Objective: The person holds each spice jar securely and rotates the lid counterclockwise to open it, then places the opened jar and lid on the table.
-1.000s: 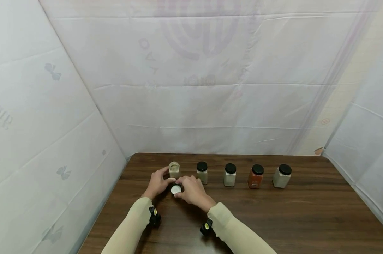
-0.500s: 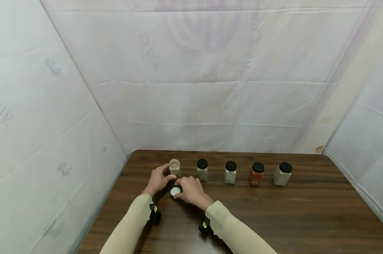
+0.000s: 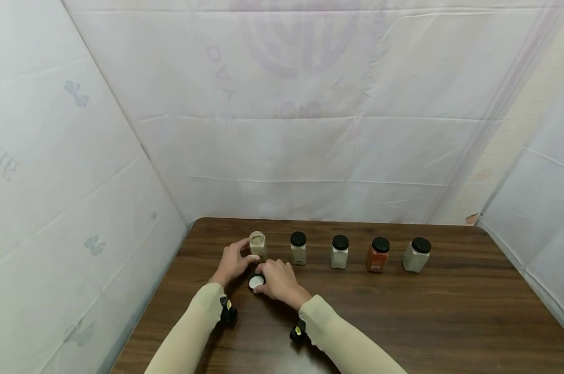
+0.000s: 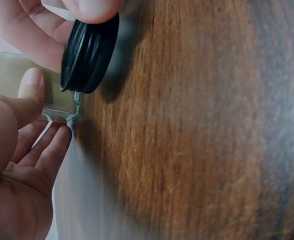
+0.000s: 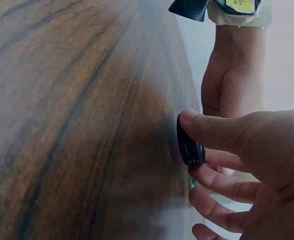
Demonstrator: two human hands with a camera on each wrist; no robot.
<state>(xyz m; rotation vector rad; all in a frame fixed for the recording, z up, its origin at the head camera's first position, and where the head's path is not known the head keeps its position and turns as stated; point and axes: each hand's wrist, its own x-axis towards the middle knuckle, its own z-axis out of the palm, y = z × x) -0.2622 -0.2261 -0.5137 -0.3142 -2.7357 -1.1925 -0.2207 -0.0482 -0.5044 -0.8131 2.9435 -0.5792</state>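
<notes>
Directions: 12 o'clock is straight ahead of the wearer.

Item, nearest: two wrist cameras, the right one [image 3: 298, 331] at 5 o'clock from the hands, the left one [image 3: 228, 311] at 7.

Item: right hand [image 3: 278, 280], its grip pinching the black lid [image 3: 256, 282] by the edge between thumb and fingers. White liner faces up; the lid is tilted, and we cannot tell whether its rim touches the tabletop [image 3: 427, 322].

Item: left hand [image 3: 232, 264], at 10 o'clock from the lid, its grip holding the uncapped jar [image 3: 258, 249], thumb on one side, fingers on another.

Item: the uncapped jar itself, at 12 o'clock from the lid, upright, mouth bare, pale contents.

Item: four capped jars at 3 o'clock from it, well apart: two pale [image 3: 298, 252] [image 3: 340, 254], one orange-red [image 3: 377, 258], one pale and farthest along [image 3: 416, 258].

Item, farthest: white cloth [image 3: 282, 150].

Remarks: we judge the step in hand to be handling the detached lid beside its steadied jar. Any next move, we reckon, calls for a firm edge pinch on the lid and a level jar, lest contents spill.
</notes>
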